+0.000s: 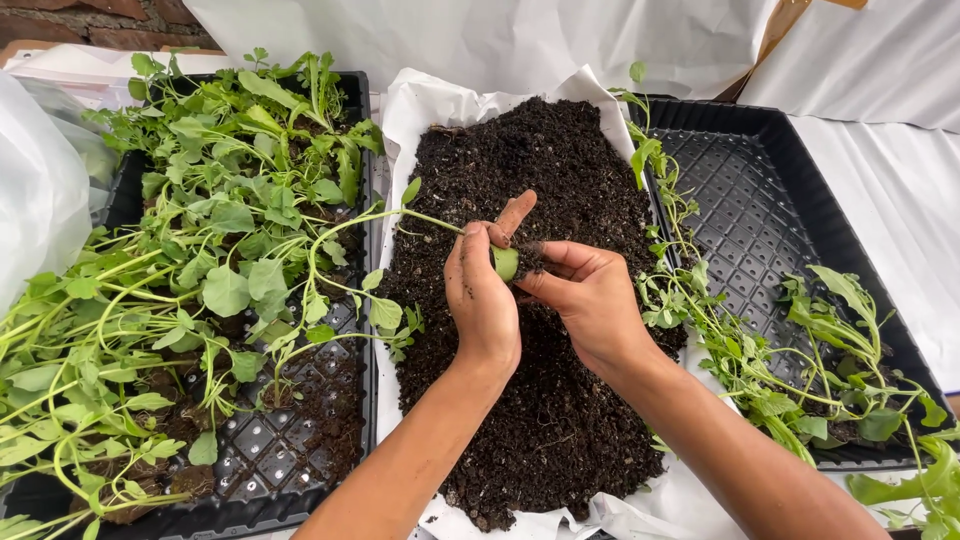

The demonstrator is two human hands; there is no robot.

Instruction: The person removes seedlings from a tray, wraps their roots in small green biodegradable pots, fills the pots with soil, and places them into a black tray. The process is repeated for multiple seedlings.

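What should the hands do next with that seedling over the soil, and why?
Probably lift the seedling clear. Left hand and right hand both pinch it at its root end above the soil pile, while its long stem trails across the left tray, so it looks nearly freed.

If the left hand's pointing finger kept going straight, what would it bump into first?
The left hand points its finger up and slightly right, so it would probably meet the heap of dark soil first, then the white paper beyond. Height above the soil is unclear.

Black seedling tray (770,190), white sheet (880,170), brick wall (90,20)
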